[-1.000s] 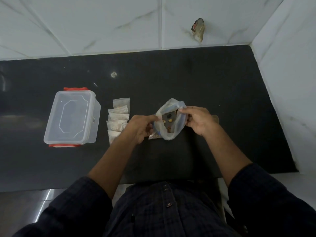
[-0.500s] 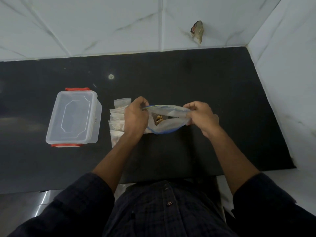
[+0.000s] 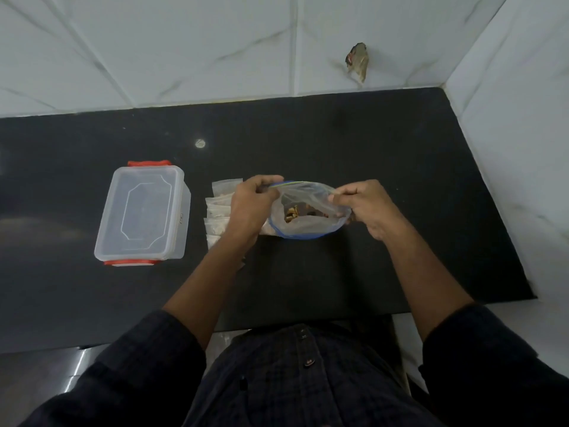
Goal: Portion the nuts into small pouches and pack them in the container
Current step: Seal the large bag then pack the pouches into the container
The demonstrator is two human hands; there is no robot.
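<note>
A row of small pouches is laid flat just right of the container, which is shut by its lid, so nothing is judged packed yet; whether the pouches are filled cannot be told. The nuts are seen inside the zip bag, held right of the pouches, well right of the container. The bag's rim is pinched by the closed left hand and right hand at opposite ends, and its mouth is held agape.
</note>
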